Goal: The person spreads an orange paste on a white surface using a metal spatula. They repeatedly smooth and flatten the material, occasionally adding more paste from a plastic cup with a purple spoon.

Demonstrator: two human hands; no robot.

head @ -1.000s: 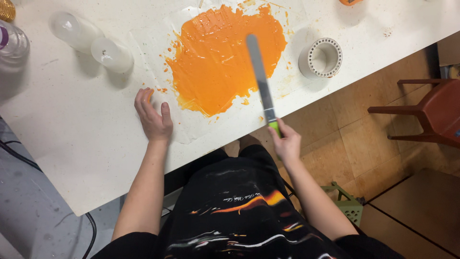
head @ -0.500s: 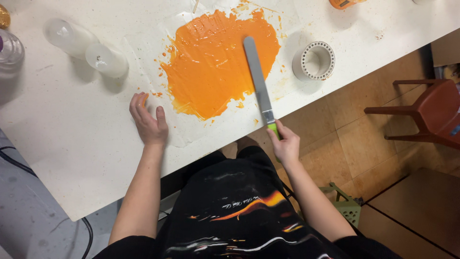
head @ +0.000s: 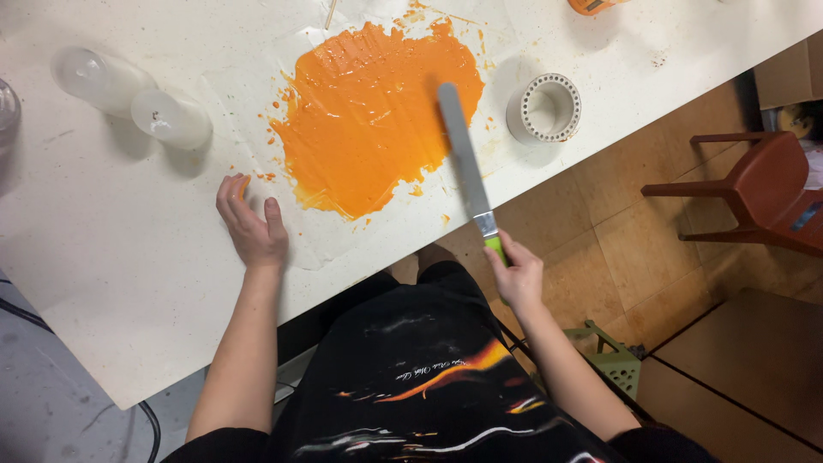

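Palette knife over orange paste, other hand flat on the sheet.

Landmark is the orange paste point(head: 373, 120) spread on a clear sheet point(head: 257, 103) on the white table point(head: 103, 283). Right hand point(head: 517, 276) sits below-right of it, off the table edge, fingers wrapped tight round the green handle of the palette knife point(head: 465, 159); blade angles up so its tip meets the paste's right edge. Left hand point(head: 250, 225) lies just below-left of the paste, fingers spread, palm down, gripping nothing. Roll of tape point(head: 543, 108) is just right of the paste. Two clear cups point(head: 129, 96) lie well to its left.
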